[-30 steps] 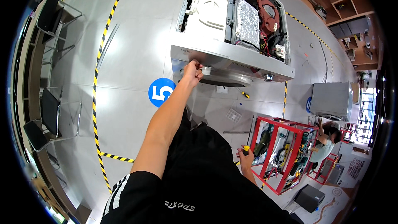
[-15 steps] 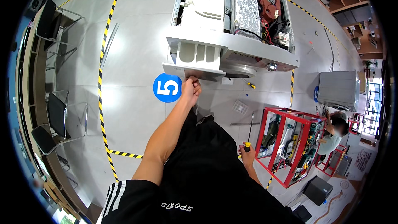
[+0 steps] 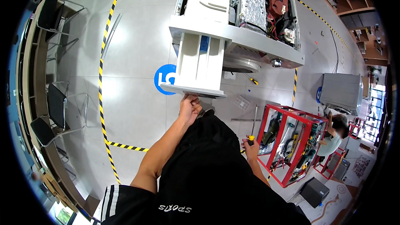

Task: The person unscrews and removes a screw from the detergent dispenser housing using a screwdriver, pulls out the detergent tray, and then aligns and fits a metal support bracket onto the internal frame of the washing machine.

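Observation:
A washing machine (image 3: 266, 50) with its top off stands ahead of me, its inner parts bare. From its front left a white detergent drawer (image 3: 219, 64) sticks far out, with long compartments and a blue piece (image 3: 204, 43) toward the back. My left hand (image 3: 190, 109) has its fingers curled under the drawer's front panel (image 3: 193, 91), gripping it. Lower right, my right hand (image 3: 251, 150) is closed around the yellow-and-black handle of a screwdriver (image 3: 251, 138), whose long shaft points up and away from me.
On the floor beyond my feet lie another screwdriver (image 3: 252, 80) and a clear divided tray (image 3: 242, 102). A red-framed tool cart (image 3: 287, 141) stands close on my right. Past it a person (image 3: 333, 133) works by a grey machine (image 3: 341, 93). Chairs (image 3: 57, 104) line the left side.
My left hand has drawn the drawer much farther out of the machine toward me, showing more of its compartments. My right hand still holds the screwdriver, little moved.

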{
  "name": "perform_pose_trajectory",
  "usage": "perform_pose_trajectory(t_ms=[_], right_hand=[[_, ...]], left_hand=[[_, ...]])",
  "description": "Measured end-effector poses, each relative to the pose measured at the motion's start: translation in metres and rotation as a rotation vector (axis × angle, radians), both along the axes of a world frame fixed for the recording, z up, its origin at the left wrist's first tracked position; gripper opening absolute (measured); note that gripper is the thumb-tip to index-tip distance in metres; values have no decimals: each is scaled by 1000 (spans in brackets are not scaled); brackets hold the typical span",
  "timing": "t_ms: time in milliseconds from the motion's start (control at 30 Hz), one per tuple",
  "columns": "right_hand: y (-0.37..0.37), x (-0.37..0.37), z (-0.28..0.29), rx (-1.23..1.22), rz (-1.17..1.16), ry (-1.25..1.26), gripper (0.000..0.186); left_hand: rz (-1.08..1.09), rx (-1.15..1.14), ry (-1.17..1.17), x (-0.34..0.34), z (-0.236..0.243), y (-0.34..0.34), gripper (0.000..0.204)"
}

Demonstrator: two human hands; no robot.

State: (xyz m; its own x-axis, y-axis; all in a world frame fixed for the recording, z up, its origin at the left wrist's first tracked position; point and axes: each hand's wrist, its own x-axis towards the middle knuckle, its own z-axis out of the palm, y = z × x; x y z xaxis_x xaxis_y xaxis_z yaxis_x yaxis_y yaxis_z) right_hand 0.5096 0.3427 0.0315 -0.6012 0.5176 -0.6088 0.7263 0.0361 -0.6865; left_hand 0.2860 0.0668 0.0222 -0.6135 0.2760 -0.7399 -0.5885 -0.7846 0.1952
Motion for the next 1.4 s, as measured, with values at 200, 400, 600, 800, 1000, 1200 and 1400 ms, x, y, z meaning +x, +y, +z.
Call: perform_pose_trajectory(t_ms=[200, 400, 600, 800, 1000, 1200, 1400], right_hand=[[7, 2, 0, -3, -17, -12, 25], [11, 2, -3, -38, -33, -25, 26], [14, -9, 1, -6, 24, -42, 26], [21, -5, 3, -6, -8, -43, 26], [27, -2, 1, 7, -13, -61, 25], [29, -2, -1, 10, 18, -93, 27], [16, -41, 13, 49, 164, 49, 21]], left_hand=[[-83, -101, -68, 21, 11, -4, 10], [-9, -13, -58, 38, 10, -7, 11], [-10, -31, -50, 35, 9, -7, 10], [-1, -50, -64, 24, 11, -5, 10], [-162, -116, -125, 30, 22, -5, 11], [-133, -128, -87, 32, 6, -22, 11], [-95, -68, -113, 31, 7, -17, 13]])
